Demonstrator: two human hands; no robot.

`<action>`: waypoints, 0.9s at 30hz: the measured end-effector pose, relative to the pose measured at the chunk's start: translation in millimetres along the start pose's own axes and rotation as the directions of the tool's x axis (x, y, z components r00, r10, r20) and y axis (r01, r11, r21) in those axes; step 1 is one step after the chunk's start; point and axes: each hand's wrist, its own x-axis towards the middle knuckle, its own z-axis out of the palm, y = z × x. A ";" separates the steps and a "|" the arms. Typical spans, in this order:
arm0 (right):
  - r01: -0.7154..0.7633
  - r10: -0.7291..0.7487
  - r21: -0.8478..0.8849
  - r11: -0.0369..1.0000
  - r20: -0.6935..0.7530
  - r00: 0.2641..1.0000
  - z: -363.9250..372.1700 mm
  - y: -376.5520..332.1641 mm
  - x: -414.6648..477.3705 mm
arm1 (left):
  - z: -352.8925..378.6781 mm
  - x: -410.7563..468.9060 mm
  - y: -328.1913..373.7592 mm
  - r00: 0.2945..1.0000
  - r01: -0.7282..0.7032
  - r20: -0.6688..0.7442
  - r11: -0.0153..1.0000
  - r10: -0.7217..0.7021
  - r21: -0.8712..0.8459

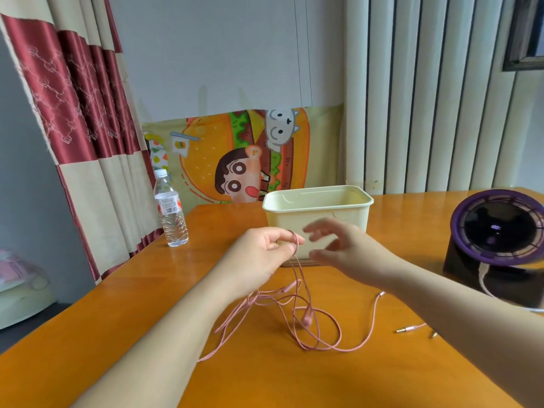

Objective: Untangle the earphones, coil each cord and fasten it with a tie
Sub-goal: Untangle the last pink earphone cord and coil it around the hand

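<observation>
Untangling looks the step in hand — left hand [262, 248] pinches the pink earphone cord [297, 316] lifted above the table [117, 334], right hand [338, 245] spread and empty just beside it — so next it must find and free a loop.

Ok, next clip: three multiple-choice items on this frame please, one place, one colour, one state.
1. The water bottle stands: A left of the cream box; B inside it; C on the floor.
2. The earphone cord is: A white; B pink; C black.
3. The left hand: A hangs open, empty; B holds the bottle; C pinches the cord.
Answers: A, it stands on the table, left of the box; B, pink loops against the orange wood; C, finger and thumb close on a lifted strand.
</observation>
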 end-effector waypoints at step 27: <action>-0.197 0.257 -0.457 0.867 0.072 0.964 -9.0 67.4 1.1 | -22.4 -6.0 1.4 0.829 -0.274 -0.557 0.901 0.044 -0.336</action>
